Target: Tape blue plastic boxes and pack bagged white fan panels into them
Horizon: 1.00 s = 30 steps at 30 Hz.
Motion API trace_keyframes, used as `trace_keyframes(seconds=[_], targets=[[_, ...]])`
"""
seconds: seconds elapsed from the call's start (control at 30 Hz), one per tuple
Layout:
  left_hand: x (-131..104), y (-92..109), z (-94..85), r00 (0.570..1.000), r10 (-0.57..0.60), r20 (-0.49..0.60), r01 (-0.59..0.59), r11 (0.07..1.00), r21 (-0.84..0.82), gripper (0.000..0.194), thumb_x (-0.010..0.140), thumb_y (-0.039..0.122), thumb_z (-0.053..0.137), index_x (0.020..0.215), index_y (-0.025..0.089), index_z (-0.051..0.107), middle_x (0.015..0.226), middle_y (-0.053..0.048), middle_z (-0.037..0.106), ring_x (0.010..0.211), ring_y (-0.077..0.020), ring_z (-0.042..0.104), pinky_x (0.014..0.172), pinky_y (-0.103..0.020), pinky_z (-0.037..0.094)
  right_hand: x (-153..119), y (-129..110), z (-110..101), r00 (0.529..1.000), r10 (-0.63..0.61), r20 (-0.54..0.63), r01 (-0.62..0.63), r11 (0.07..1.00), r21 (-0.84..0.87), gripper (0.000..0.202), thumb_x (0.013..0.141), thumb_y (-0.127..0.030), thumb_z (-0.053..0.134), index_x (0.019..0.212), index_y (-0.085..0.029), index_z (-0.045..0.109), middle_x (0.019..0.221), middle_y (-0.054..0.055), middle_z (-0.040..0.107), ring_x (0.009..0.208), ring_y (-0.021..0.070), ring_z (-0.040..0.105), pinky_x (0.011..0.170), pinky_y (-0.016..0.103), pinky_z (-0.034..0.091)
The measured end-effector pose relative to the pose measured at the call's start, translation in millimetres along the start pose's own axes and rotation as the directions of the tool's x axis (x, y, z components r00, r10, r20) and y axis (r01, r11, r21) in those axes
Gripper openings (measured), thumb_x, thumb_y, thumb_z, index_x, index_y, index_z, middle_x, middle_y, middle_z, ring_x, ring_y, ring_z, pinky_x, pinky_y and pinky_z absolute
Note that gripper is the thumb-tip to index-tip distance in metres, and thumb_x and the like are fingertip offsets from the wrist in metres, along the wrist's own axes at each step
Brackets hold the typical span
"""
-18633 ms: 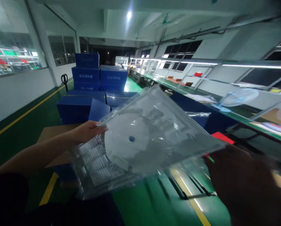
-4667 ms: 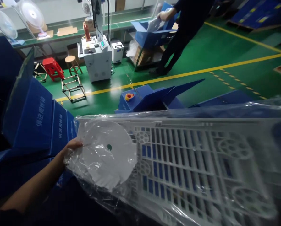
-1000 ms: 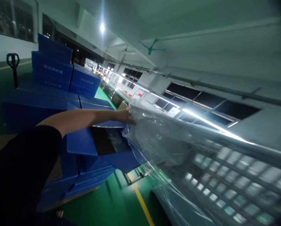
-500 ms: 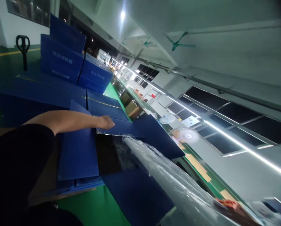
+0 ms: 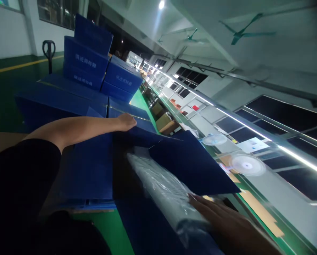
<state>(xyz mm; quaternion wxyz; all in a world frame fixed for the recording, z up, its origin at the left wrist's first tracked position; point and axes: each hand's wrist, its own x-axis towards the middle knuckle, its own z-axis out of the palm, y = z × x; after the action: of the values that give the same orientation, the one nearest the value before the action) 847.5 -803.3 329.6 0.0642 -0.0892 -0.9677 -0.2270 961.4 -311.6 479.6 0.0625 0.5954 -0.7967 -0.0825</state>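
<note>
An open blue box (image 5: 153,209) has its flaps spread. My left hand (image 5: 127,122) is closed on the far flap of this box, with the arm stretched across from the left. A clear plastic-wrapped bundle (image 5: 163,191) lies slanted, its far end inside the dark opening. Against the near right side of the bundle rests my right hand (image 5: 214,214), fingers stretched out and slightly blurred. A wide blue flap (image 5: 193,163) stands out to the right beyond the bundle.
Closed blue boxes (image 5: 86,63) are stacked behind, with a pallet jack handle (image 5: 49,53) at the back left. Along the right runs a green conveyor table (image 5: 288,244) with cardboard pieces (image 5: 262,212) and a spinning fan (image 5: 247,165).
The bundle has moved down and deeper into the box. My right hand has come clearly into view against it. The far flap is raised with my left hand, and the view has shifted.
</note>
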Motion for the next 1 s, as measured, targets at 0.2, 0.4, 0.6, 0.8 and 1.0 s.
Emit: trace_keyframes(seconds=[0.2,0.4,0.6,0.8,1.0], targets=[[21.5,-20.9,-17.2,0.99,-0.075,-0.119,0.081,0.995,0.05,0.041,0.1,0.005,0.057,0.133,0.011,0.08,0.117,-0.02,0.081,0.101,-0.0296,0.071,0.084,-0.037,0.046,91.4,17.1,91.2,0.98,-0.133,0.147,0.14,0.989,-0.041,0.05,0.099,-0.002,0.046,0.137,-0.015,0.076,0.131,0.018,0.082,0.115,0.0254,0.083,0.096,0.036,0.07],[30.2,-28.3,-10.3,0.987,-0.058,-0.15,0.067,0.996,0.06,0.042,0.104,0.005,0.052,0.136,0.011,0.079,0.12,-0.02,0.08,0.101,-0.0281,0.072,0.079,-0.035,0.042,108.5,34.1,168.6,0.941,-0.059,0.334,0.061,0.998,0.006,0.056,0.109,-0.009,0.039,0.159,-0.011,0.064,0.149,0.023,0.072,0.133,0.0321,0.076,0.106,0.048,0.068],[31.2,-28.6,-13.3,0.99,-0.036,-0.133,0.043,0.998,0.052,0.042,0.106,0.005,0.054,0.14,0.008,0.078,0.12,-0.018,0.08,0.104,-0.0262,0.071,0.082,-0.034,0.041,108.5,39.8,218.7,0.959,-0.069,0.273,0.081,0.996,-0.033,0.057,0.107,-0.004,0.044,0.158,-0.018,0.067,0.157,0.024,0.067,0.139,0.0348,0.073,0.112,0.054,0.065],[27.5,-22.4,-16.0,0.997,-0.041,-0.071,0.05,0.991,0.126,0.04,0.11,0.007,0.052,0.142,0.009,0.075,0.119,-0.019,0.079,0.102,-0.0274,0.071,0.077,-0.034,0.041,116.8,17.6,250.7,0.929,-0.061,0.364,0.112,0.986,-0.12,0.059,0.104,0.001,0.049,0.158,-0.018,0.065,0.161,0.026,0.063,0.129,0.033,0.077,0.103,0.047,0.068],[29.4,-24.1,-12.3,0.995,-0.008,-0.1,0.026,0.983,0.18,0.037,0.112,0.015,0.055,0.142,0.014,0.076,0.116,-0.017,0.08,0.106,-0.0311,0.075,0.078,-0.035,0.044,98.7,5.7,278.7,0.845,-0.081,0.528,0.111,0.994,-0.024,0.064,0.104,-0.004,0.053,0.166,-0.016,0.055,0.168,0.028,0.055,0.142,0.0395,0.069,0.103,0.053,0.068]])
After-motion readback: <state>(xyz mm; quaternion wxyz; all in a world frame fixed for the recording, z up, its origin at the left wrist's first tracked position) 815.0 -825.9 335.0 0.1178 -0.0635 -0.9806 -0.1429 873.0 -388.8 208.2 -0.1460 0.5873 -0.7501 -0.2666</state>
